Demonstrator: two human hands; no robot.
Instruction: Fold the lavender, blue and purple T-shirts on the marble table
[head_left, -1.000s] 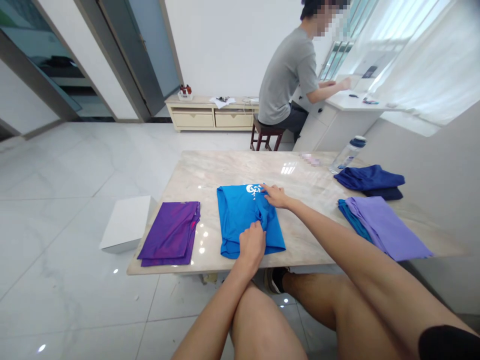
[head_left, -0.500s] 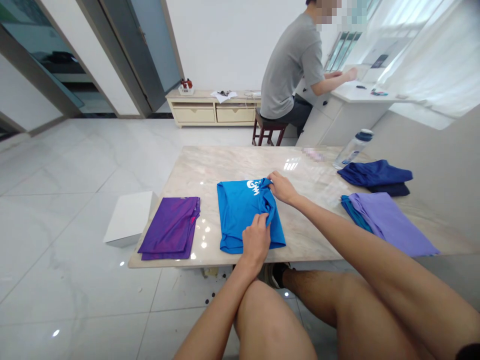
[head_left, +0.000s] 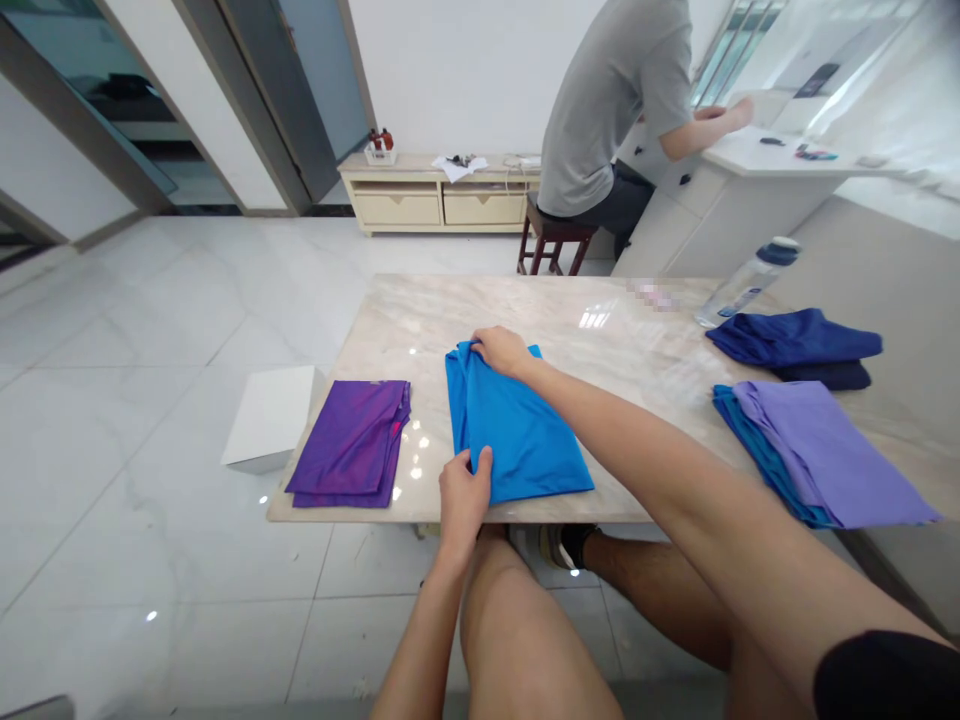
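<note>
A bright blue T-shirt [head_left: 517, 430] lies folded on the marble-look table, a plain side facing up and a doubled layer along its left edge. My left hand [head_left: 465, 495] pinches the near left corner between thumb and fingers. At the far left corner, my right hand [head_left: 501, 350] is closed on the cloth, its fingertips partly hidden by the fabric and the hand itself. To the left of the shirt sits a folded purple garment [head_left: 349, 440], touched by neither hand.
On the table's right are a lilac folded garment [head_left: 832, 450] over teal cloth [head_left: 757, 455], a navy garment [head_left: 795, 340] and a water bottle [head_left: 750, 285]. A white box [head_left: 274, 410] stands left of the table [head_left: 450, 300]. Beyond it, a person [head_left: 615, 110] sits on a stool [head_left: 555, 235].
Both hands have moved left with the blue T-shirt's edge, folding the right part over. The white print is now covered. The view has shifted slightly.
</note>
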